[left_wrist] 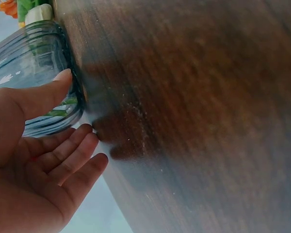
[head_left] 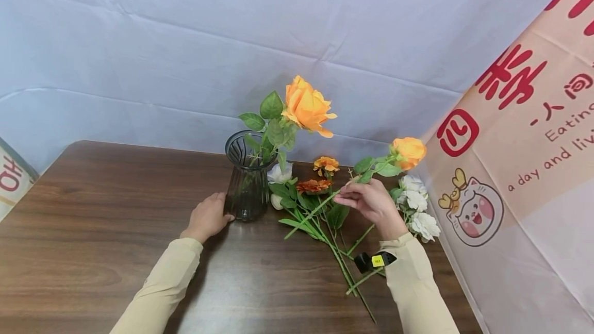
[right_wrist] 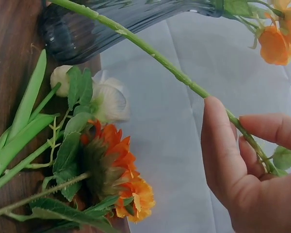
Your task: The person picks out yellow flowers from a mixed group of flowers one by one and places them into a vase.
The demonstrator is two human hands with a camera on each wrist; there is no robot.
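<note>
My left hand (head_left: 209, 216) holds the base of a dark, ribbed glass vase (head_left: 248, 195), its thumb on one side and the fingers on the other in the left wrist view. An orange rose (head_left: 308, 106) with green leaves stands in that vase and leans right. With its fingertips my right hand (head_left: 369, 204) pinches the green stem of a second orange rose (head_left: 408, 152), raised above the table. The bloom points up and right, while the stem's bare end (right_wrist: 128, 35) slants toward the vase in the right wrist view.
Beneath the right hand lie orange flowers (head_left: 314, 185), a white flower (head_left: 280, 173) and several crossing green stems (head_left: 341, 259). White blooms (head_left: 424, 226) rest at the table's right side, by a printed cloth wall (head_left: 510, 169). A pale cloth (head_left: 139, 66) hangs behind the wooden table (head_left: 116, 210).
</note>
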